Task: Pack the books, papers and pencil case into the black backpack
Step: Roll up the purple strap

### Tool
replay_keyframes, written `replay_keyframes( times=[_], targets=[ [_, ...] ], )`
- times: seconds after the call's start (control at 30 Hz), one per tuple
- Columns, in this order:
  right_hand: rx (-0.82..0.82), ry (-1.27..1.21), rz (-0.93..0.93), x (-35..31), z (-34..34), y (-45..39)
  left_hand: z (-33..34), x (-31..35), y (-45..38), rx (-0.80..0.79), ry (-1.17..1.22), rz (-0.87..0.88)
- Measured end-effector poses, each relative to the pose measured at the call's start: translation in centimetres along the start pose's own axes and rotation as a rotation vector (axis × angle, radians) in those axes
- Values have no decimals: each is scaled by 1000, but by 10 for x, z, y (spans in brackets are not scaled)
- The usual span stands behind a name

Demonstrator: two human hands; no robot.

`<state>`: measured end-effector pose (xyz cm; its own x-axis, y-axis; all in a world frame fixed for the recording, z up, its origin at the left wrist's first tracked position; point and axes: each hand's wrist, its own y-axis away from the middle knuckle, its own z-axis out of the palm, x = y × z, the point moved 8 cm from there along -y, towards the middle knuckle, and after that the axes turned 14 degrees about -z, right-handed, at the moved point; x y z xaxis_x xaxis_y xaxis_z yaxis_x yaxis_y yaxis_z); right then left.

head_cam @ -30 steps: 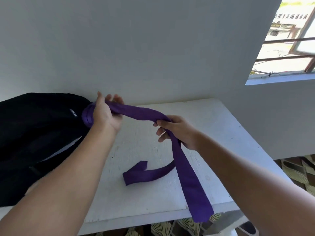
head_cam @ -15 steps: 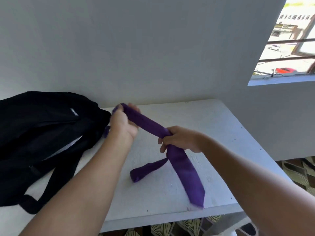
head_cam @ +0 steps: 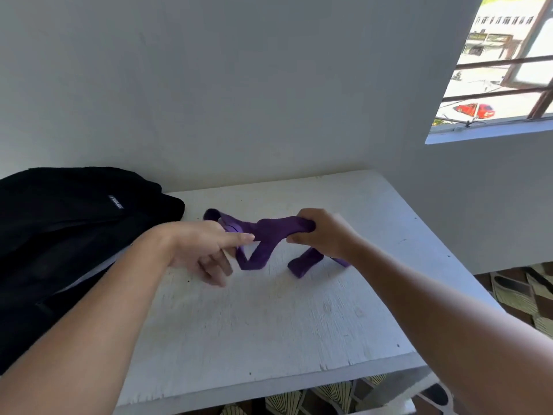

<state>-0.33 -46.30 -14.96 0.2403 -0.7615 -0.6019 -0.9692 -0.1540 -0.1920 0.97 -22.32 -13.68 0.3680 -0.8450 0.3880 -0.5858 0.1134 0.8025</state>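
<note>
The backpack (head_cam: 59,235) lies on the table (head_cam: 269,324), against the wall. Just beside it a purple strip (head_cam: 269,232) lies bunched: the right hand (head_cam: 323,232) grips one fold, while the left hand (head_cam: 206,247) touches it with loosely spread fingers.

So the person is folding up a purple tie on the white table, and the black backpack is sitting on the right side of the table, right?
Almost. The black backpack sits on the left side of the white table, not the right; the head view shows it against the wall there. The rest holds: the right hand grips the purple tie while the left hand touches it.
</note>
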Motion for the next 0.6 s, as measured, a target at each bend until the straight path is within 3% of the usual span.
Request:
replay_keyframes(
  times=[0.1, 0.27, 0.33, 0.43, 0.6],
  targets=[
    [14, 10, -15, -7, 4, -4, -6, 18, 30, 187, -381, -99],
    [32, 33, -78, -21, 6, -6, 14, 100, 57, 546, -645, 440],
    [44, 68, -121, -30, 5, -5, 36, 113, 42, 541, -688, 535],
    [62, 266, -159, -32, -2, -1, 51, 111, 13, 373, -491, 545],
    [127, 435, -28, 0, -16, 13, 25, 94, 2, 550, -596, 489]
  ],
)
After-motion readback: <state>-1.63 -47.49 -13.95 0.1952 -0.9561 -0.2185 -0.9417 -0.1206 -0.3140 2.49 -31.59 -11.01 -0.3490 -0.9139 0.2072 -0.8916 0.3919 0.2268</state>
